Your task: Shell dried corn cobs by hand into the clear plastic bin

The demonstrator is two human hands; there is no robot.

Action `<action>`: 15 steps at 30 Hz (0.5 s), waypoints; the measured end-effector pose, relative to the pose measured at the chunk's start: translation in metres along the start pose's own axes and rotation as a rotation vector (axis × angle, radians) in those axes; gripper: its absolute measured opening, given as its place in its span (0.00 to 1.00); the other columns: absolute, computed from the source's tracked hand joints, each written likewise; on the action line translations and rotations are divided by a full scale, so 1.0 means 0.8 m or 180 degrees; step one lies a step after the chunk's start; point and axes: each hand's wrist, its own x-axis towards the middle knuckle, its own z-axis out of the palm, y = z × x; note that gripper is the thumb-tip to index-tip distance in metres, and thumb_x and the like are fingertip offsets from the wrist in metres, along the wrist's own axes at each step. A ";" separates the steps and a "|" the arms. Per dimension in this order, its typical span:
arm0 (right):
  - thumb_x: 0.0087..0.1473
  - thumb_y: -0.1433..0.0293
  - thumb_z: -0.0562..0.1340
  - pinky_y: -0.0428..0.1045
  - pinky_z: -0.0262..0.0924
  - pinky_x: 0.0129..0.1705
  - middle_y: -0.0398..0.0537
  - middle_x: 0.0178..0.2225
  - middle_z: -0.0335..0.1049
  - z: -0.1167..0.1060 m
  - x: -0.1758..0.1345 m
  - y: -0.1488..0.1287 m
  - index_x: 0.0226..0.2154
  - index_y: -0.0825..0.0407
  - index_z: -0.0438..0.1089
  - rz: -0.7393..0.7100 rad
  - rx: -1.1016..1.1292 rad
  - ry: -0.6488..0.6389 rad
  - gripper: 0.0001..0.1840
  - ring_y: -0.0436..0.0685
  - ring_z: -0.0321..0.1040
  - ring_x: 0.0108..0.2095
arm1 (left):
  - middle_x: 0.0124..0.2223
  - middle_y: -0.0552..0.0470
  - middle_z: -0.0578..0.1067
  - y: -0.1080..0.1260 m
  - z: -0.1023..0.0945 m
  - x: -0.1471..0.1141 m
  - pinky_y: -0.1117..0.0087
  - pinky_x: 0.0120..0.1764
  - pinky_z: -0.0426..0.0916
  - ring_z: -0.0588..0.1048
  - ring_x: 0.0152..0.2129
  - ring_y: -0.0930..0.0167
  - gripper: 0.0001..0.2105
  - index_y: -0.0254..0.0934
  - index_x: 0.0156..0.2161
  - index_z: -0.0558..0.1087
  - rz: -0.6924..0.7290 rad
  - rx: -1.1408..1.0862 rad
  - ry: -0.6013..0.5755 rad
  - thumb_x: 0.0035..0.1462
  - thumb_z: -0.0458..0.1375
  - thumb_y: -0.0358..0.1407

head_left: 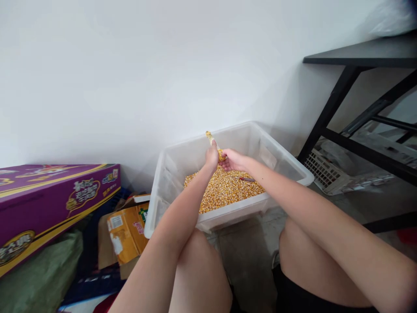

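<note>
Over a translucent plastic bin [283,156], my left hand [212,157] is wrapped round a corn cob [220,154]. Part of the cob is stripped pale, with yellow kernels still at its far tip and near end. My right hand [232,160] is closed at the near end of the same cob, its fingers curled against the kernels. Loose corn kernels [224,191] cover the bin's floor beneath both hands. A tool with a reddish handle [246,178] lies on the kernels, right of my hands; its kind is hard to make out.
On the left are a purple printed box [61,195], an opened orange carton [128,232] and a green sack [48,269]. A black-framed table [361,54] stands at right, with a white plastic basket [325,174] under it. A white wall [163,65] rises behind the bin.
</note>
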 end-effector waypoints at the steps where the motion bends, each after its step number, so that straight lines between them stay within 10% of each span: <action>1: 0.51 0.70 0.49 0.41 0.52 0.16 0.45 0.15 0.58 -0.001 0.002 0.000 0.22 0.53 0.55 0.0062 0.0175 -0.0007 0.08 0.47 0.53 0.15 | 0.32 0.39 0.73 0.001 0.004 -0.003 0.65 0.31 0.62 0.71 0.31 0.63 0.32 0.33 0.31 0.68 0.0058 0.0272 0.0149 0.53 0.38 0.62; 9: 0.49 0.75 0.49 0.37 0.35 0.10 0.36 0.13 0.41 -0.017 0.008 -0.005 0.20 0.50 0.43 0.0696 0.0687 -0.0090 0.13 0.42 0.37 0.12 | 0.27 0.41 0.71 -0.002 0.023 -0.013 0.65 0.30 0.59 0.69 0.28 0.63 0.35 0.35 0.27 0.69 0.0315 0.0754 0.0258 0.52 0.35 0.64; 15: 0.53 0.75 0.48 0.37 0.32 0.10 0.35 0.13 0.41 -0.004 0.007 -0.001 0.20 0.50 0.45 0.0364 0.0449 0.0119 0.13 0.41 0.36 0.11 | 0.27 0.43 0.70 0.006 0.023 -0.019 0.65 0.29 0.59 0.69 0.28 0.64 0.34 0.34 0.27 0.68 0.0061 0.0414 0.0373 0.50 0.38 0.64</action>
